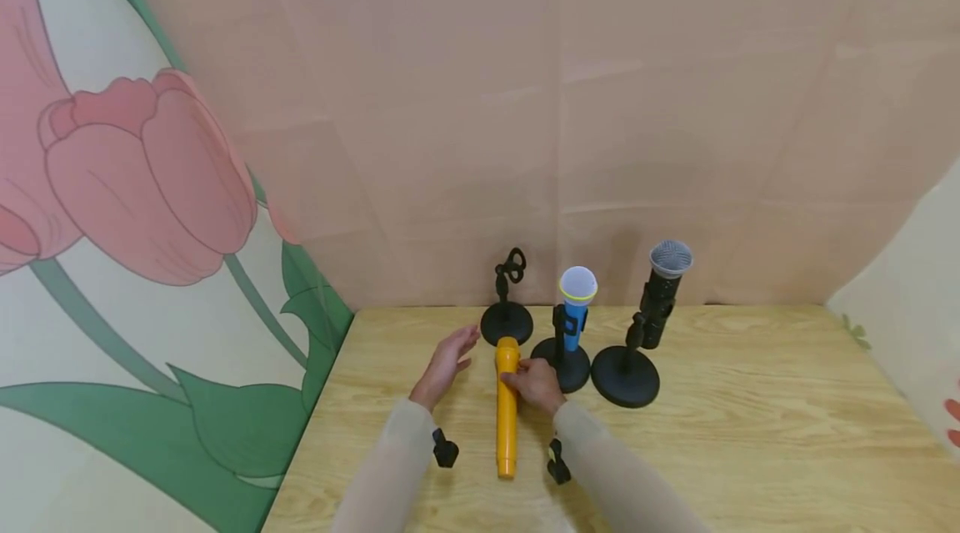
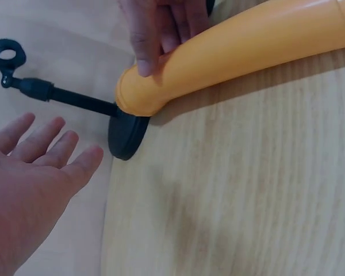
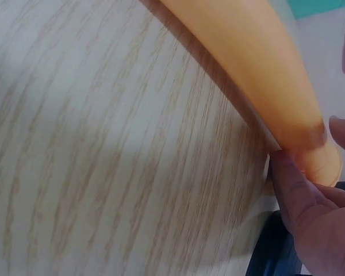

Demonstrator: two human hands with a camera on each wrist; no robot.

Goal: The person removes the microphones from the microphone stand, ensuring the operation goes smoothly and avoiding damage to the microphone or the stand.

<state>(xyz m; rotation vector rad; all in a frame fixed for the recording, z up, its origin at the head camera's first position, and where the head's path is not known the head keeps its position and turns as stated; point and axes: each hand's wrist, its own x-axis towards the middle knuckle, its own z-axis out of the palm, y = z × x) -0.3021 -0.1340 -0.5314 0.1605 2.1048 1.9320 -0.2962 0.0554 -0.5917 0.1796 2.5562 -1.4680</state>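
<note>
An orange microphone (image 1: 507, 424) lies lengthwise on the wooden table, its head end pointing at a black microphone stand (image 1: 506, 323) whose ring clip holds nothing. My right hand (image 1: 538, 383) pinches it near that head end, thumb on top and fingers along its side, as the right wrist view shows with the microphone (image 3: 259, 69) and hand (image 3: 319, 218). To the left, my left hand (image 1: 447, 362) hovers apart from the microphone. In the left wrist view that hand (image 2: 34, 195) has its fingers extended beside the stand (image 2: 83, 100), touching nothing.
Right of the orange microphone, a blue microphone (image 1: 573, 324) with a white head sits in a second stand. Beside it a black microphone (image 1: 660, 299) with a silver head leans in a third stand (image 1: 625, 377). A cloth-covered wall (image 1: 555, 141) rises behind the table (image 1: 765, 408).
</note>
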